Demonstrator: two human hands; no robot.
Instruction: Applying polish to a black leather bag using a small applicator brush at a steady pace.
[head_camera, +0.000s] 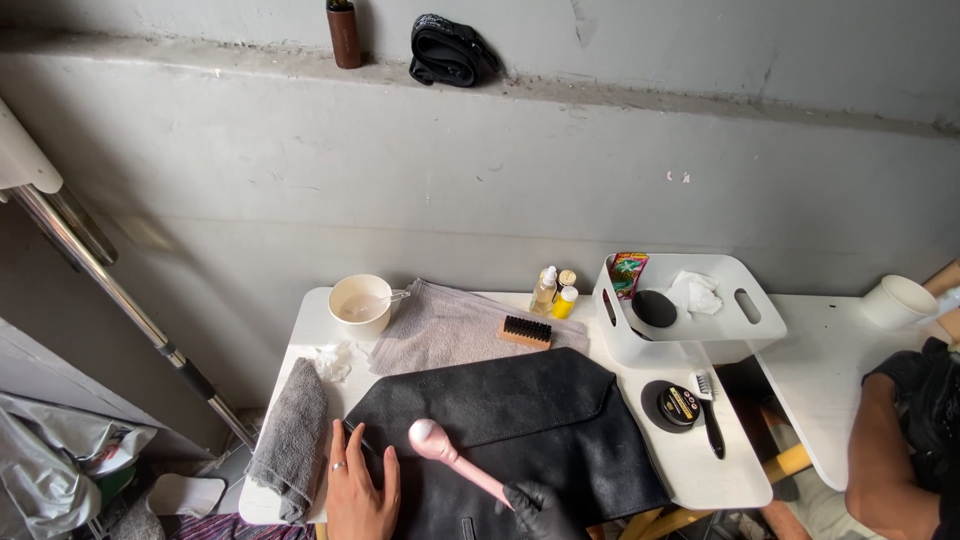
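The flat black leather bag (510, 430) lies limp on the white table (700, 460), likely soft and slippery; bare left hand (358, 487) presses it open-palmed; black-gloved right hand (540, 508) clasps the light, rigid pink round-headed applicator (450, 455) by its handle.

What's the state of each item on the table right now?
Left hand: bare, flat on the black leather bag.
Right hand: black glove, shut on the pink applicator.
Pink applicator: round head resting on the bag.
Black leather bag: lying flat, flap closed.
Polish tin: open.
Wooden brush: bristles up, on the grey towel.
White cup: upright, holding liquid.
Grey cloth: rolled, at table edge.
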